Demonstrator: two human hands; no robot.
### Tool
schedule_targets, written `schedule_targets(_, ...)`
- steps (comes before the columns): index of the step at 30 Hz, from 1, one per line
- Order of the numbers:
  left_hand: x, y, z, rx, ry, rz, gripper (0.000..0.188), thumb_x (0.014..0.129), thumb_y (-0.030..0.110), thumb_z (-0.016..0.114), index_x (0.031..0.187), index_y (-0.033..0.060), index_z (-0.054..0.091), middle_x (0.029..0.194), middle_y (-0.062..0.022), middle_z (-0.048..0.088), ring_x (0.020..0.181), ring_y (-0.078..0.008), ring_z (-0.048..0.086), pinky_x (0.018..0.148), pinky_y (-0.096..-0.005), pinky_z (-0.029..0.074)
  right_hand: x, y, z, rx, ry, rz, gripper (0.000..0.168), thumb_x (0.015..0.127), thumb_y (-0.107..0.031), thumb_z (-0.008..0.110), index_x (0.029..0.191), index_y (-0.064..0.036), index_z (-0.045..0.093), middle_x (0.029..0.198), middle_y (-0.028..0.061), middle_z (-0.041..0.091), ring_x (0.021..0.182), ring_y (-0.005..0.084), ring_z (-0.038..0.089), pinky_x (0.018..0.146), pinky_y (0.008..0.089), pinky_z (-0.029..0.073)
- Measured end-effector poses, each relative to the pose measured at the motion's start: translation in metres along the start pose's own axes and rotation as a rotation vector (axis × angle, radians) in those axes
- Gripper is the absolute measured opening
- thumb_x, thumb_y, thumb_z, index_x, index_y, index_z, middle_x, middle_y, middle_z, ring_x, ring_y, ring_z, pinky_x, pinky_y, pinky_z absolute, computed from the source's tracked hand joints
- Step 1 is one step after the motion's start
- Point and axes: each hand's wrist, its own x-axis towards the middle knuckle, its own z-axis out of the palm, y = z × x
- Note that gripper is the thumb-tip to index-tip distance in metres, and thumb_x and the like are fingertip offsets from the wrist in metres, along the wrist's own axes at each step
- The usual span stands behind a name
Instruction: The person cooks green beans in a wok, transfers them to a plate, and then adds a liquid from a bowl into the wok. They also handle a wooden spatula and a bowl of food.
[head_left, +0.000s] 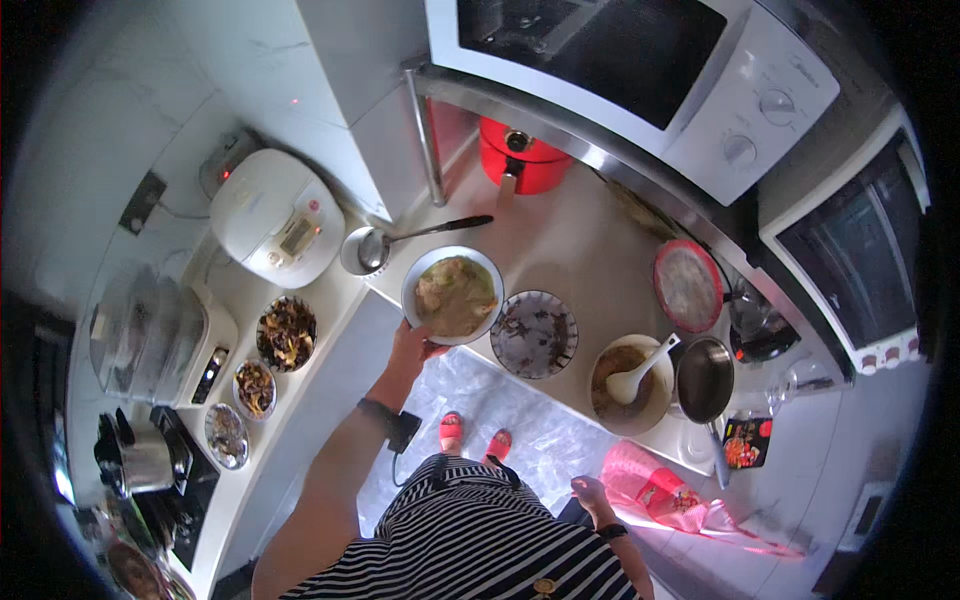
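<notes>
My left hand (415, 346) grips the near rim of a white bowl of soup with meat pieces (453, 296), at the counter's edge. My right hand (589, 491) hangs low by my side, its fingers partly curled, with nothing visible in it. Right of the soup bowl lies a patterned plate with dark food remnants (534, 334). Farther right, a large cream bowl (632, 385) holds brown liquid and a white ladle (631, 381). Behind the soup bowl, a metal ladle (373, 247) leans in a small white container (365, 264).
A rice cooker (277, 217), three dishes of food (286, 334) and a clear-lidded steamer (161, 341) line the left counter. A small saucepan (703, 379) and a red-rimmed plate (687, 285) are at right. A red pot (523, 154) sits below a microwave (600, 60).
</notes>
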Motion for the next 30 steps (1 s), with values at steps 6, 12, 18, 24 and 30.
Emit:
schedule_targets(6,-0.091,-0.015,-0.048,0.040,0.094,-0.084,0.051,0.082,-0.004,0.047,0.131,0.0037,0.034,0.106,-0.0235,0.059,0.076,-0.0363,0.067,0.060,-0.0424,0.061,0.063,0.036,-0.012,-0.295,-0.165,-0.765,0.016,0.069,-0.008,0.068,0.084,-0.008,0.065,0.089,0.0093,0.068,0.084,0.0263,0.065,0.072,0.0360,0.054)
schedule_targets(12,-0.208,-0.051,-0.104,0.006,0.237,-0.080,0.054,0.080,0.003,0.055,0.131,0.0055,0.038,0.097,-0.0215,0.063,0.069,-0.0336,0.068,0.058,-0.0407,0.060,0.093,0.021,-0.020,-0.529,-0.508,-0.952,0.016,0.072,-0.008,0.067,0.088,-0.007,0.065,0.084,0.0082,0.067,0.075,0.0212,0.066,0.064,0.0336,0.055)
schedule_targets(18,-0.284,-0.102,-0.162,0.035,0.302,0.027,0.041,0.085,0.021,0.058,0.121,0.0040,0.052,0.093,-0.0132,0.066,0.069,-0.0227,0.067,0.058,-0.0347,0.058,0.121,0.003,-0.001,-0.663,-0.623,-0.950,0.012,0.079,-0.022,0.063,0.080,-0.009,0.062,0.076,0.0099,0.062,0.072,0.0261,0.062,0.065,0.0388,0.050)
schedule_targets(24,-0.380,-0.103,-0.174,-0.027,0.458,0.186,0.040,0.089,0.034,0.059,0.112,0.0013,0.059,0.092,-0.0111,0.067,0.070,-0.0195,0.066,0.056,-0.0306,0.056,0.120,-0.055,0.033,-0.976,-0.688,-1.011,0.021,0.082,-0.031,0.059,0.077,-0.011,0.063,0.071,0.0064,0.061,0.066,0.0196,0.060,0.063,0.0334,0.048)
schedule_targets(30,-0.480,-0.134,-0.245,-0.148,0.556,0.273,0.044,0.090,0.035,0.058,0.119,0.0021,0.055,0.098,-0.0115,0.065,0.075,-0.0198,0.066,0.057,-0.0320,0.056,0.078,-0.100,0.104,-0.794,-0.752,-0.677,0.021,0.086,-0.019,0.056,0.084,0.000,0.065,0.073,0.0110,0.065,0.062,0.0195,0.064,0.058,0.0320,0.055)
